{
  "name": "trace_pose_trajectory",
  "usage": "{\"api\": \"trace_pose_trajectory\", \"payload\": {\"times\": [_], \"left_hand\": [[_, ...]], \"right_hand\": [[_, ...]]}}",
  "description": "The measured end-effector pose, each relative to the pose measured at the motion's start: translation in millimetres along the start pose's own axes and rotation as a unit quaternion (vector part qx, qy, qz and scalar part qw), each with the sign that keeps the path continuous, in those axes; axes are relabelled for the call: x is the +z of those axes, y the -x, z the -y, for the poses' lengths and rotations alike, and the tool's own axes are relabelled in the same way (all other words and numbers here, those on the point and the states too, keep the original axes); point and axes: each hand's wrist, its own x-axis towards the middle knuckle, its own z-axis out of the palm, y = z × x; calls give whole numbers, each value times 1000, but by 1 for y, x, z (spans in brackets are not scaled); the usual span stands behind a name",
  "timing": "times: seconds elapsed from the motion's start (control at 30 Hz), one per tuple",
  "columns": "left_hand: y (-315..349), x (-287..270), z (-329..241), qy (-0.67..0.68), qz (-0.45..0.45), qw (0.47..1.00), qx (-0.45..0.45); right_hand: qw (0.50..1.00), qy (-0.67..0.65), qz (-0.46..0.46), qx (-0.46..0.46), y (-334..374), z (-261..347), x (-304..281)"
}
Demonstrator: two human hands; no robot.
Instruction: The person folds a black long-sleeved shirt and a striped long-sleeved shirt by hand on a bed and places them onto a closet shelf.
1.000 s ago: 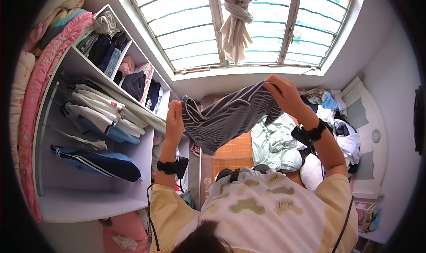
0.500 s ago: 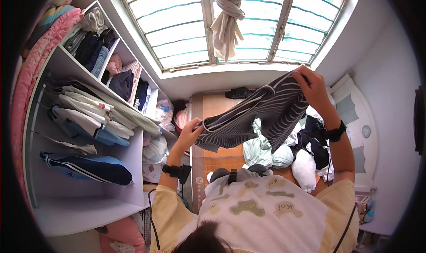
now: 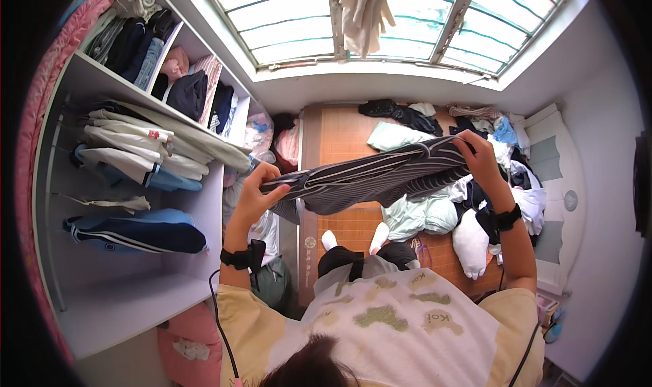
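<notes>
A dark grey garment with white stripes (image 3: pixel 367 181) hangs stretched out in the air in front of me; its exact kind is hard to make out. My left hand (image 3: pixel 255 194) is closed on its left end, thumb along the edge. My right hand (image 3: pixel 481 159) pinches its upper right corner, slightly higher than the left. The cloth sags between them. Below and beyond it, crumpled pale green cloth (image 3: pixel 422 216) lies on the wooden mat (image 3: pixel 346 225), partly hidden by the striped garment.
An open wardrobe (image 3: pixel 136 312) on the left holds hanging clothes (image 3: pixel 146 146) and folded stacks. At right, a pile of clothes (image 3: pixel 530 200) lies against a white headboard (image 3: pixel 564 183). Dark clothes (image 3: pixel 401 115) lie at the mat's far edge, below a barred window (image 3: pixel 401 27).
My hands have moved apart, the left going left and the right lowering. The striped garment went from steeply slanted to nearly level and is pulled wider. The view has shifted too.
</notes>
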Motion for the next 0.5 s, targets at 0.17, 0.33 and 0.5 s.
{"api": "trace_pose_trajectory", "payload": {"times": [0.17, 0.33, 0.5], "left_hand": [[10, -17, -3, 43, -5, 998, -45], [5, -9, -17, -155, -37, 987, 1], [3, -7, 4, -233, -293, 919, 124]], "right_hand": [[999, -34, -6, -22, -8, -8, 15], [997, -73, -6, -8, -11, -7, 14], [995, -37, -39, -80, -22, 16, 12]]}}
